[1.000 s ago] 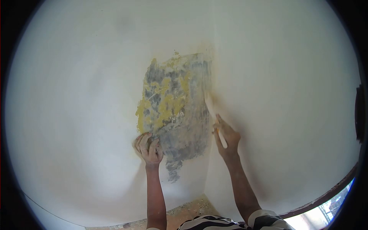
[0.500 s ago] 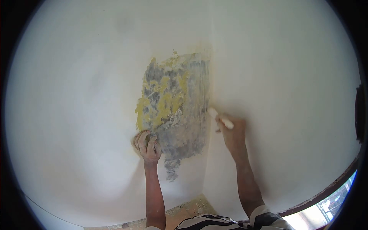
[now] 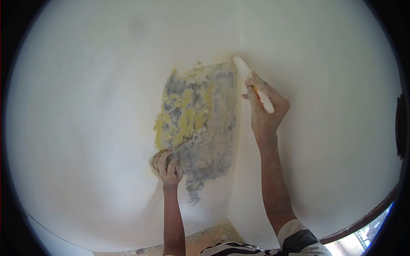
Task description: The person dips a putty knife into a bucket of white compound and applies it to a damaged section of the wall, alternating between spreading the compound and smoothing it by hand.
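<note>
My right hand (image 3: 268, 100) is wrapped round a long white tool (image 3: 242, 68) with an orange-red mark near its rear end. The tool slants up and left, its tip at the inner wall corner beside the top right of a scraped patch (image 3: 200, 115). That patch is mottled grey and yellow, with ragged edges and a narrow grey streak below. At its lower left edge my left hand (image 3: 169, 168) rests against the wall, fingers curled in. Whatever lies under those fingers is hidden, and I cannot tell what it is.
White walls (image 3: 94, 119) meet at a vertical corner just right of the patch. Below is a speckled tan floor (image 3: 213, 234). A dark-edged opening (image 3: 363, 237) lets in bright light at lower right, and a dark object (image 3: 400, 128) sits at the far right edge.
My right hand has moved up along the wall corner with the white tool, from beside the patch's middle to its top. My left hand keeps its place at the patch's lower left.
</note>
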Demonstrator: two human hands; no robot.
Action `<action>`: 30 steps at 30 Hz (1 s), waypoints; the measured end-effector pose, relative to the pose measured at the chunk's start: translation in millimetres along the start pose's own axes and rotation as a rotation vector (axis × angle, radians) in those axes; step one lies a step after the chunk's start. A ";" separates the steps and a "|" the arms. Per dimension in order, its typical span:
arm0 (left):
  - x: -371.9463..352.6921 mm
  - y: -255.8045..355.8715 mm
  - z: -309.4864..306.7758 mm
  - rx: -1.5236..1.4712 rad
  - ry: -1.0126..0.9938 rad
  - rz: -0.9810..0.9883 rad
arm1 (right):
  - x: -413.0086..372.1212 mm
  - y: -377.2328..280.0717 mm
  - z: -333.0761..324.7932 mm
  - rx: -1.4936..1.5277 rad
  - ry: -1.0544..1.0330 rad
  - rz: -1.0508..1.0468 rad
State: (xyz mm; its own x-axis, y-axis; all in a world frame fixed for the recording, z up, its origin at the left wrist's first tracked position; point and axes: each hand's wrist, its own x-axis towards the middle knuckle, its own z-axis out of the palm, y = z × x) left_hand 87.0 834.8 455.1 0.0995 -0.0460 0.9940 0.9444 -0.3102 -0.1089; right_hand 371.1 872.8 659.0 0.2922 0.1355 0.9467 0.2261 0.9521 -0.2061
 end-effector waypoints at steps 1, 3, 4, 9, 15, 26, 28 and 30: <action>-0.5 0.0 -0.4 0.000 -0.001 0.001 | -3.1 3.0 0.8 -0.076 -0.020 -0.114; -0.8 -0.1 -0.8 0.001 -0.002 0.002 | -11.3 4.3 7.6 -0.145 -0.050 -0.172; -0.2 0.4 -0.8 0.005 -0.008 0.011 | -15.9 2.1 11.6 -0.219 -0.081 -0.230; 0.4 3.3 2.1 0.023 -0.019 0.008 | -36.9 -30.8 10.3 -0.053 -0.320 -0.092; -2.4 3.2 2.1 0.017 0.001 0.000 | -6.7 -47.6 -13.6 0.403 -0.090 0.576; 43.9 6.3 -6.0 -0.083 0.035 -0.016 | 6.5 -18.2 9.9 0.042 0.014 -0.048; 63.9 0.6 -3.0 -0.101 0.069 0.014 | 4.1 -26.5 8.1 -0.012 -0.019 -0.096; 79.4 -3.2 1.7 -0.122 0.099 0.044 | 0.9 -25.9 13.6 -0.112 -0.050 -0.135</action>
State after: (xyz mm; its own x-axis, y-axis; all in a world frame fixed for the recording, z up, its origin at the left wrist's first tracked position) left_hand 92.4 833.8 534.4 0.1032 -0.1533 0.9828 0.8940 -0.4188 -0.1592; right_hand 352.8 852.1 668.5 0.2062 0.0250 0.9782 0.3627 0.9265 -0.1001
